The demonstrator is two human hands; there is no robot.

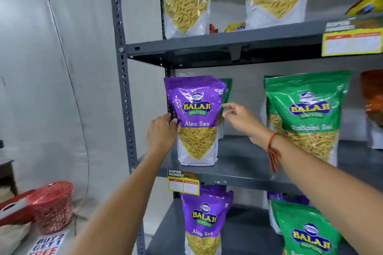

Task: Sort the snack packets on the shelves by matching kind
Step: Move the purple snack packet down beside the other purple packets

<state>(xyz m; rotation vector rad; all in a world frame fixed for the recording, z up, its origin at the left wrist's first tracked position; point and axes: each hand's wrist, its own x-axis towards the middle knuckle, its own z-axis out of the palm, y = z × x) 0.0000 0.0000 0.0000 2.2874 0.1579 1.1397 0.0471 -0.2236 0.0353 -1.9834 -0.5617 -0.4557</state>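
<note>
Purple Aloo Sev packet (196, 120) stands upright at the left end of the middle shelf (244, 163), hiding most of a green packet (227, 91) behind it. My left hand (160, 132) presses its left edge, fingers curled around the side. My right hand (241, 119) hovers by its right edge, fingers loosely spread, gripping nothing. A green Ratlami Sev packet (306, 114) stands further right.

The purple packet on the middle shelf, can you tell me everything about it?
The purple packet is a shiny plastic pouch reading "Balaji Wafers" and "Aloo Sev", with a clear window showing thin yellow strands and a whitish base. It stands upright at the left end of the middle shelf, before a green packet. The left hand touches its left edge; the right hand reaches its right edge.
</note>
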